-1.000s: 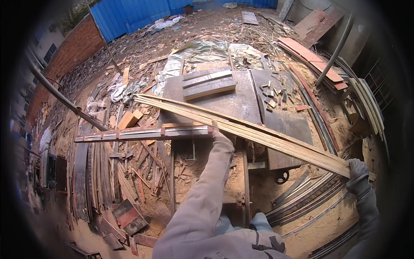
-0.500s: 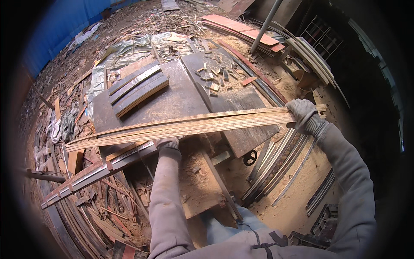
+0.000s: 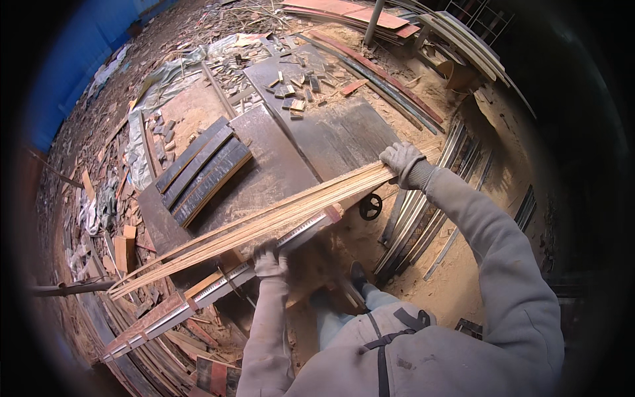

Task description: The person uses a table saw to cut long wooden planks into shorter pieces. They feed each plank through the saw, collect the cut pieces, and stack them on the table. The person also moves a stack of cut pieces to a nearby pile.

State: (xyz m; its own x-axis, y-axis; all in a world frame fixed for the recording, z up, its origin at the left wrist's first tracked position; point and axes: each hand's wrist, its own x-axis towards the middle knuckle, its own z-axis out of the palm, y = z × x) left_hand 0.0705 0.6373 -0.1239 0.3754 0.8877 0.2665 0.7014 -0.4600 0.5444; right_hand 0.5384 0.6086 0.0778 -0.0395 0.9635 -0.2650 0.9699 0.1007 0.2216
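A long bundle of thin wood strips (image 3: 291,210) slants across the saw table (image 3: 271,165), its left ends fanned apart. My gloved right hand (image 3: 403,163) is closed round the bundle near its far right end. Lower down, my gloved left hand (image 3: 270,262) is at the bundle's near edge, beside a metal rail with a scale (image 3: 221,284); its fingertips are partly hidden, and it seems to grip the strips from below. A few dark-faced boards (image 3: 206,173) lie stacked on the table beyond the bundle.
Small wood offcuts (image 3: 291,92) are scattered on the table's far part. A black handwheel (image 3: 370,206) sits below its right edge, near long strips (image 3: 423,228) on the sawdust floor. Red panels (image 3: 350,12) are stacked by a post (image 3: 374,21). Scrap wood litters the left.
The bundle and my right hand have shifted left and nearer over the table, and the bundle slants more. My left hand sits slightly lower. The view has turned and shifted.
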